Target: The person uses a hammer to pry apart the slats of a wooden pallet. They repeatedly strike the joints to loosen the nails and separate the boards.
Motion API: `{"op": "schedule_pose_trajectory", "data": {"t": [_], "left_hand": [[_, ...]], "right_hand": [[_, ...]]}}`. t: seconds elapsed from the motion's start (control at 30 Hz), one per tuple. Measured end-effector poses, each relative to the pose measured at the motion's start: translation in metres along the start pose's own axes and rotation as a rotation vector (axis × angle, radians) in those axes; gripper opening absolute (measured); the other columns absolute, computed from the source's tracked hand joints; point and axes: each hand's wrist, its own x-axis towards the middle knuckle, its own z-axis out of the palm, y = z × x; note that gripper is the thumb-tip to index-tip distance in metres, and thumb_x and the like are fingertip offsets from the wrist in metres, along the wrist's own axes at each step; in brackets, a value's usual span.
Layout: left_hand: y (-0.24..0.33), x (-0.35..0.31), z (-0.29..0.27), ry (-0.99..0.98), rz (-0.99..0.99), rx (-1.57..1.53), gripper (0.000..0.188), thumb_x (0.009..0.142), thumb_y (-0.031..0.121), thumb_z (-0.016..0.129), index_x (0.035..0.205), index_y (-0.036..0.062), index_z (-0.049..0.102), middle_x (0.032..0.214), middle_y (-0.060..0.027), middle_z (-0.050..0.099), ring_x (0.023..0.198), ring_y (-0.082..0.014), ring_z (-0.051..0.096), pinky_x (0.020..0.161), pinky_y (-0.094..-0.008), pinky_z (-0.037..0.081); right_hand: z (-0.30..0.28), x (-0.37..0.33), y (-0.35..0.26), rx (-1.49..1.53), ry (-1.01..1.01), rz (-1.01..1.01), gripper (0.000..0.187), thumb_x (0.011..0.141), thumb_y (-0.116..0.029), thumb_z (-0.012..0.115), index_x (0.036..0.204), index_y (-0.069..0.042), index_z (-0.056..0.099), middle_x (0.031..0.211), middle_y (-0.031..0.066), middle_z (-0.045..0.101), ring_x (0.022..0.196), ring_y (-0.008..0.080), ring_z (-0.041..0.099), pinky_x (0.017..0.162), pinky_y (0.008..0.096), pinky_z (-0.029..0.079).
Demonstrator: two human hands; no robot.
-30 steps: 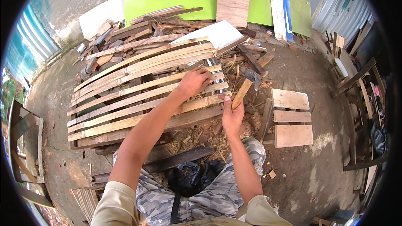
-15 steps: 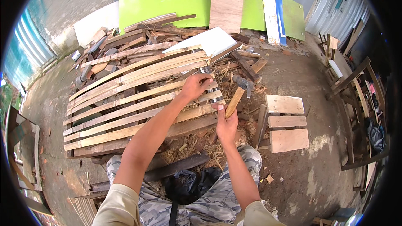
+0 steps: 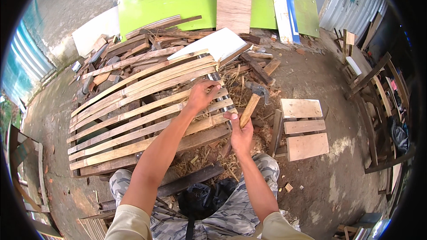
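Several long, pale bamboo slats [image 3: 147, 103] lie side by side with gaps, their right ends over a dark crossbar [image 3: 214, 74]. My left hand [image 3: 201, 95] rests at the right end of a middle slat, with thumb and fingers pinched together. Whatever sits in the pinch is too small to make out. Wrapped in my right hand [image 3: 241, 137] is a hammer [image 3: 250, 110] with a wooden handle, tilted head-up to the right of the slats. The hammer head is apart from the slats, and my right thumb lies along the handle near the nearest slat's end.
A small wooden stool [image 3: 306, 126] stands to the right. Behind the slats lie scrap wood [image 3: 129, 49] and a white board [image 3: 218, 44]. Green panels [image 3: 178, 4] lean on the wall. A dark wooden beam [image 3: 191, 181] and a black bag [image 3: 207, 200] are near my legs.
The view has shifted slightly. My left hand keeps its pinch at the slat end, and my right hand still holds the hammer in nearly the same place.
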Motion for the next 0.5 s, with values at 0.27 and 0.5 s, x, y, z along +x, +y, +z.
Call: {"op": "schedule_pose_trajectory", "data": {"t": [0.27,0.5], "left_hand": [[0.000,-0.007,0.007,0.085,0.172,0.363,0.017,0.089,0.026,0.072,0.096,0.0110,0.078,0.091,-0.0129,0.075,0.079,-0.0342,0.070,0.070,-0.0435,0.055],[0.004,-0.010,0.007,0.072,0.162,0.401,0.015,0.089,0.025,0.071,0.093,0.0134,0.079,0.093,-0.0098,0.075,0.079,-0.0307,0.071,0.067,-0.0405,0.056]], "right_hand": [[0.004,-0.002,-0.002,0.031,-0.016,-0.020,0.024,0.104,-0.026,0.059,0.100,-0.004,0.052,0.103,0.0094,0.074,0.095,0.0117,0.063,0.089,0.0280,0.047],[0.004,-0.001,0.005,0.101,-0.016,-0.013,0.021,0.105,-0.023,0.059,0.101,-0.003,0.053,0.101,0.0100,0.074,0.093,0.0109,0.062,0.083,0.0269,0.047]]}}
